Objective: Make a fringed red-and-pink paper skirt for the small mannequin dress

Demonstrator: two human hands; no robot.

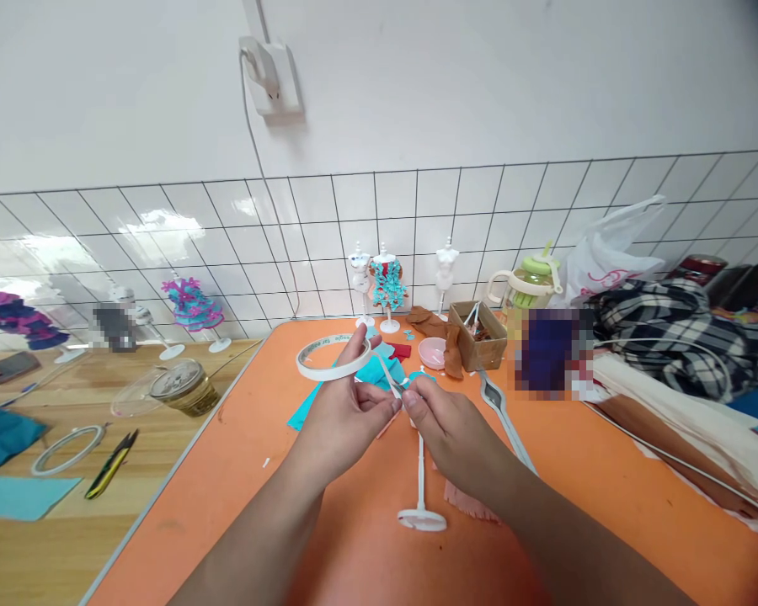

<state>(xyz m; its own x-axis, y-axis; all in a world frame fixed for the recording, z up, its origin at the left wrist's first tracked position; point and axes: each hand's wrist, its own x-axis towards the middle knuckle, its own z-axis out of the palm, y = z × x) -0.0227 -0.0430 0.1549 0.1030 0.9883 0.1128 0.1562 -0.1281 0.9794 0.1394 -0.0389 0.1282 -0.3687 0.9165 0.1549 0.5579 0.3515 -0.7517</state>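
A roll of white double-sided tape (334, 371) hangs looped over the upraised fingers of my left hand (341, 417). That hand's thumb and a fingertip pinch together below the roll. From the roll a narrow tape strip (388, 370) runs down toward the fingertips of both hands. My right hand (451, 425) is closed, its thumb pressed on a small greyish thing too small to name, close to the strip. Beneath the hands a white mannequin stand (421, 480) rises from its round base; its upper part is mostly hidden. Turquoise cloth (372, 370) lies behind my left hand.
At the back stand a mannequin in turquoise ruffles (388, 286) and bare white mannequins (446, 265). A pink bowl (432, 353), a cardboard box (486, 349) and grey-handled scissors (502, 408) lie to the right. A yellow-black cutter (112, 465) rests on the wooden table (139, 539).
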